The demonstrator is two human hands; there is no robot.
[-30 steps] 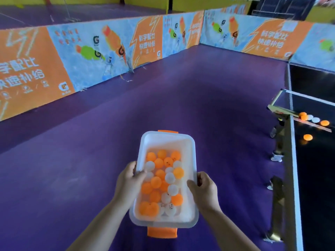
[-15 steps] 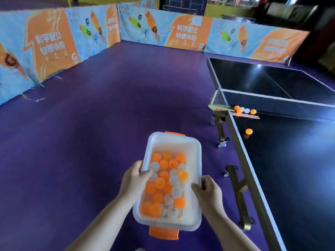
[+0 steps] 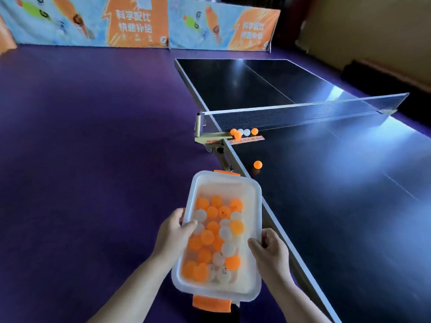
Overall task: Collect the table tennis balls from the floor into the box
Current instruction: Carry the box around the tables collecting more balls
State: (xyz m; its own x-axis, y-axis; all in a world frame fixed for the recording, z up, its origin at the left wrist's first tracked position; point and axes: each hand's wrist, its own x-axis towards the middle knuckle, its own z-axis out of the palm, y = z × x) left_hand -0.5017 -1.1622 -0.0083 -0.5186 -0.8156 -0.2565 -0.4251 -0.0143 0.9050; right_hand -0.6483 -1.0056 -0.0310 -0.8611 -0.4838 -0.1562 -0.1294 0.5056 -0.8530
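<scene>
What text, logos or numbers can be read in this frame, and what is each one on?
"科学配比 / 快速补给": left orange banner panel, slightly blurred.
Same two lines, blurrier: right orange banner panel.
"G": round logo at the foot of the left panel.
Small marks on the balls in the box: too small to read.
Print on the red strip under the net: blurred, unreadable.

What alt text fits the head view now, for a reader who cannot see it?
The left hand and right hand grip a clear box holding orange and white balls, above purple floor beside a dark table. Several loose balls sit at the net, one orange ball nearer.
</scene>
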